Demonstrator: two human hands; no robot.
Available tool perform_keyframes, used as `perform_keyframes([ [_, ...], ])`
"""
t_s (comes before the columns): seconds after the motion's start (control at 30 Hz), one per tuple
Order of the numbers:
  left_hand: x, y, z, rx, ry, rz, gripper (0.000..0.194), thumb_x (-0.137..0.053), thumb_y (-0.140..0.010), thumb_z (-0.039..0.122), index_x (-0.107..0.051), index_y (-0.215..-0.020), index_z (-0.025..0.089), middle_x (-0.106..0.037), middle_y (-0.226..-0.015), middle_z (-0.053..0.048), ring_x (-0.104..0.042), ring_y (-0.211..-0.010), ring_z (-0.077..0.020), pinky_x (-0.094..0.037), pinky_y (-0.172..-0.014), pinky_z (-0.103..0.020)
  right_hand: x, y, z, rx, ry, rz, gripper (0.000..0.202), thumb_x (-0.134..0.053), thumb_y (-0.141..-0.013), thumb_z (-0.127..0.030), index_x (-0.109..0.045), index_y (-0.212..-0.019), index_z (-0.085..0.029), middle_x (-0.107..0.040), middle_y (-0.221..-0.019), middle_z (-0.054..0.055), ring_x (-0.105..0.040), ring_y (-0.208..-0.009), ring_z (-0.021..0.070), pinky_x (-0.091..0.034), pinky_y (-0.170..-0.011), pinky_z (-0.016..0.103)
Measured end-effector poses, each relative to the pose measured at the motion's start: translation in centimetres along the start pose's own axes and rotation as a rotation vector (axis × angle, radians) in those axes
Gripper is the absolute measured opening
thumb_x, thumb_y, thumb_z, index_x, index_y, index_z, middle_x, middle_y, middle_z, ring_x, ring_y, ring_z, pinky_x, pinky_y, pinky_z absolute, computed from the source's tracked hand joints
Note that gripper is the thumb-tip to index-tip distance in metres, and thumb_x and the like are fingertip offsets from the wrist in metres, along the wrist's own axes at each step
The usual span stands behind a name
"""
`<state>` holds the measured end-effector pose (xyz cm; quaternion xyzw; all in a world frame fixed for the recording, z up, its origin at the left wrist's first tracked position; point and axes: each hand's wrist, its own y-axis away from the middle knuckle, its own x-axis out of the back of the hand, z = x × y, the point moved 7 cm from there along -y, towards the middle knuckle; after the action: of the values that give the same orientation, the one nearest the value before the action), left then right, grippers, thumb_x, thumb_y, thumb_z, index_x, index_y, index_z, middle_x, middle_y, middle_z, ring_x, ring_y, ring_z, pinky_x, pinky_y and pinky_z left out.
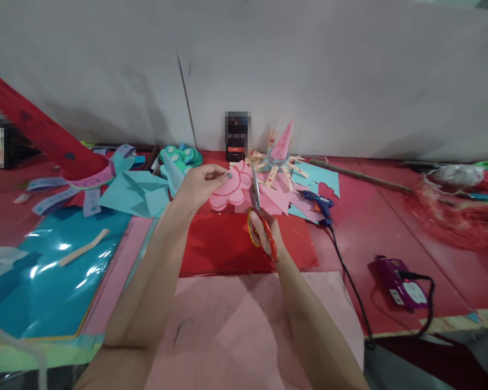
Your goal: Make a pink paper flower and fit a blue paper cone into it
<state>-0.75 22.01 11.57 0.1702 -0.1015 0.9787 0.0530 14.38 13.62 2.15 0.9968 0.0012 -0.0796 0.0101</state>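
Two bare hands in view, both occupied, with red sheet [211, 246] on tabletop [378, 227] taken as reference. Noted above far edge of red sheet: pink paper [228, 189], scalloped, marked with red curved outlines. Held on its left side by left hand [203, 184], with grip closed in a pinch of thumb and fingers. Held in right hand [264, 230], above right half of red sheet: scissors [255, 189] with red and yellow handles, with grip closed around handles and fingers through loops. Blades directed away, at right edge of pink paper. Cannot tell blade opening or depth of bite. Recorded beyond red sheet: dark upright phone [236, 132] near wall [329, 70], and, farther right, pink cone [283, 145] with strips radiating from base. Right of far right corner of red sheet: blue glue gun [325, 208] with black cord. Well to right: purple box [402, 281]. Left of red sheet: teal folded paper [140, 192], and glossy blue pack [49, 292] with wooden stick [85, 247] on top. On near side of red sheet: large pale pink sheet [231, 330].
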Motion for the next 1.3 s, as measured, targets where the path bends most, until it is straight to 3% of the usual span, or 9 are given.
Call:
perform_keyframes([
  [0.17, 0.5, 0.2, 0.1, 0.065, 0.059, 0.082, 0.025, -0.064, -0.068, 0.041, -0.07, -0.075, 0.017, -0.07, -0.079, -0.004, -0.062, -0.081, -0.0181, -0.048, -0.073, -0.025, 0.1, -0.1, 0.2, 0.007, -0.003, 0.016, 0.036, -0.056, -0.079, -0.055, -0.054, -0.089, -0.02, -0.037, -0.05, -0.009, -0.031, -0.036, 0.0034, -0.027, -0.034, 0.018],
  [0.3, -0.5, 0.3, -0.9, 0.25, 0.296, 0.005, 0.047, -0.047, -0.08, 0.057, -0.07, -0.085, 0.016, -0.068, -0.07, -0.008, -0.066, -0.077, -0.0218, -0.051, -0.065, -0.03, 0.2, -0.1, 0.2, -0.005, -0.039, 0.049, 0.037, -0.056, -0.078, -0.056, -0.053, -0.089, -0.02, -0.036, -0.049, -0.009, -0.03, -0.033, 0.0035, -0.026, -0.032, 0.018],
  [0.4, -1.2, 0.3, -1.4, 0.283, 0.367, -0.004, 0.048, -0.042, -0.083, 0.054, -0.07, -0.087, 0.015, -0.069, -0.071, -0.009, -0.066, -0.079, -0.0221, -0.052, -0.065, -0.031, 0.2, -0.1, -0.1, -0.019, -0.047, 0.059, 0.037, -0.054, -0.079, -0.057, -0.051, -0.084, -0.021, -0.033, -0.046, -0.01, -0.03, -0.032, 0.0044, -0.026, -0.032, 0.019],
  [0.6, -2.4, -0.1, -0.9, 0.116, 0.268, 0.0, 0.028, -0.058, -0.071, 0.038, -0.07, -0.083, 0.016, -0.072, -0.088, -0.006, -0.065, -0.09, -0.0218, -0.051, -0.078, -0.03, 0.3, -0.4, -0.4, 0.023, -0.158, 0.052, 0.036, -0.05, -0.082, -0.056, -0.05, -0.079, -0.02, -0.037, -0.046, -0.009, -0.031, -0.031, 0.0046, -0.027, -0.03, 0.019],
  [0.8, -4.6, 0.7, 0.5, -0.104, 0.121, -0.146, 0.037, -0.066, -0.067, 0.035, -0.067, -0.099, 0.017, -0.071, -0.102, -0.006, -0.06, -0.104, -0.0221, -0.044, -0.095, -0.035, 0.2, -0.4, -0.7, 0.02, -0.304, 0.059, 0.038, -0.048, -0.083, -0.056, -0.049, -0.073, -0.019, -0.033, -0.047, -0.009, -0.029, -0.032, 0.0045, -0.025, -0.029, 0.019],
  [0.9, -6.1, 1.4, 0.3, -0.106, 0.061, -0.212, 0.041, -0.069, -0.066, 0.033, -0.064, -0.103, 0.016, -0.068, -0.108, -0.009, -0.058, -0.109, -0.0209, -0.04, -0.1, -0.036, 0.1, -0.4, -0.8, 0.031, -0.278, 0.052, 0.042, -0.045, -0.085, -0.055, -0.04, -0.063, -0.02, -0.033, -0.045, -0.008, -0.03, -0.032, 0.0049, -0.026, -0.03, 0.02],
  [0.97, -6.7, 1.8, -0.2, -0.048, 0.066, -0.207, 0.036, -0.069, -0.065, 0.033, -0.063, -0.095, 0.014, -0.068, -0.106, -0.01, -0.06, -0.102, -0.0203, -0.044, -0.095, -0.036, 0.3, -0.4, -0.5, 0.037, -0.239, 0.066, 0.042, -0.046, -0.086, -0.054, -0.038, -0.061, -0.021, -0.034, -0.044, -0.008, -0.032, -0.032, 0.0055, -0.027, -0.031, 0.02],
  [1.13, -7.0, 2.3, -0.5, 0.062, 0.123, -0.183, 0.027, -0.071, -0.063, 0.039, -0.056, -0.063, 0.017, -0.067, -0.072, -0.004, -0.06, -0.068, -0.0149, -0.051, -0.068, -0.03, 0.4, -0.6, 0.2, 0.028, -0.15, 0.096, 0.043, -0.046, -0.085, -0.056, -0.039, -0.061, -0.021, -0.036, -0.04, -0.007, -0.034, -0.03, 0.0062, -0.027, -0.031, 0.02],
  [1.3, -6.9, 2.7, 0.1, 0.083, 0.167, -0.18, 0.023, -0.072, -0.062, 0.037, -0.061, -0.063, 0.017, -0.067, -0.07, -0.003, -0.06, -0.064, -0.0144, -0.053, -0.064, -0.028, 0.2, -0.4, -0.1, 0.056, -0.107, 0.077, 0.04, -0.045, -0.085, -0.056, -0.04, -0.064, -0.021, -0.037, -0.043, -0.008, -0.034, -0.032, 0.0061, -0.029, -0.033, 0.02],
])
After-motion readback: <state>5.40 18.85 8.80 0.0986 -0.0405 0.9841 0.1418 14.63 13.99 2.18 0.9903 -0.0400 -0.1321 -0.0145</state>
